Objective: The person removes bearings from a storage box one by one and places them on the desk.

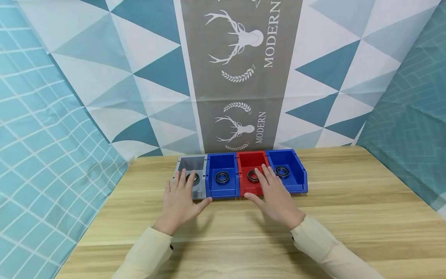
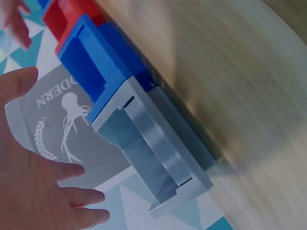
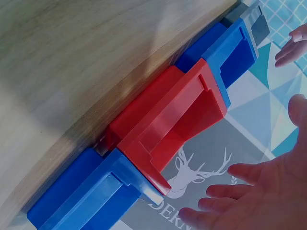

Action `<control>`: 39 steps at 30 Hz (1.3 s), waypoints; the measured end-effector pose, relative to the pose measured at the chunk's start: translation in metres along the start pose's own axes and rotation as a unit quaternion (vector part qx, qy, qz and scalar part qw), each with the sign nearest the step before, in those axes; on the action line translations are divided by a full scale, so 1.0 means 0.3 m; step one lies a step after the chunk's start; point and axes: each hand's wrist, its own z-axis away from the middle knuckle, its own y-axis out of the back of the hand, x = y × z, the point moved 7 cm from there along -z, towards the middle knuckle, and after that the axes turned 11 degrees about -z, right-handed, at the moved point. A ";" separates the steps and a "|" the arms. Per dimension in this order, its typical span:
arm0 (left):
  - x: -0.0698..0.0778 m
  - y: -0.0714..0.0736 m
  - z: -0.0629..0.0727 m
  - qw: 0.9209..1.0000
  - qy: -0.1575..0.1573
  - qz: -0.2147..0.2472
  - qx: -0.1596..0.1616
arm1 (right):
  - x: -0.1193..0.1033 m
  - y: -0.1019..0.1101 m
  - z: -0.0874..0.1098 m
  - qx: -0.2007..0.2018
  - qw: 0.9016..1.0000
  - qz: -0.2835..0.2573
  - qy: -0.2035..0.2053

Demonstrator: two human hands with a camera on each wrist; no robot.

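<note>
Four bins stand in a row at the table's back: a grey bin point(image 1: 199, 193), a blue bin point(image 1: 223, 192), a red bin point(image 1: 251, 190) and a second blue bin point(image 1: 297, 187). Each has a black ring-shaped bearing inside; one bearing point(image 1: 222, 178) lies in the left blue bin, another point(image 1: 282, 172) in the right blue one. Fingers spread, my left hand point(image 1: 179, 203) hovers before the grey bin, partly covering its bearing point(image 1: 196, 179). My right hand point(image 1: 277, 199) is likewise spread, its fingertips overlapping the red bin and its bearing point(image 1: 251, 176). Both hands are without any object.
The wooden table point(image 1: 230, 240) stretches in front of the bins and to both sides. Behind them hangs a patterned cloth point(image 1: 240, 85) with deer heads and triangles. Blue tiled sheets point(image 1: 42, 128) border the left side, and a teal sheet point(image 1: 411, 116) the right.
</note>
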 end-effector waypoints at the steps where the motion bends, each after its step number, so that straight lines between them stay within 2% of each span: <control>1: -0.002 0.000 0.000 1.000 -0.001 -0.003 0.002 | -0.002 0.000 -0.002 -0.001 1.000 -0.006 -0.001; 6: -0.005 0.005 -0.001 1.000 -0.002 -0.011 0.012 | -0.017 -0.006 -0.013 -0.011 0.999 -0.033 -0.001; 14: 0.009 0.032 -0.010 0.998 -0.031 0.029 0.043 | -0.081 -0.033 -0.045 -0.032 0.997 -0.047 0.044; 19: 0.008 0.048 -0.015 0.997 -0.036 0.020 0.060 | -0.126 -0.066 -0.063 -0.056 0.996 -0.050 0.055; 23: 0.006 0.048 -0.010 0.997 -0.041 0.016 0.057 | -0.161 -0.101 -0.072 -0.077 0.994 -0.062 0.057; 30: -0.011 0.030 0.009 0.997 -0.051 0.019 0.049 | -0.206 -0.168 -0.106 -0.114 0.989 -0.074 0.055; 35: -0.019 0.035 -0.003 0.996 -0.061 0.014 0.057 | -0.225 -0.197 -0.157 -0.130 0.987 -0.092 0.028; 39: -0.024 0.044 -0.016 0.997 -0.056 0.015 0.058 | -0.245 -0.216 -0.205 -0.132 0.984 -0.120 0.012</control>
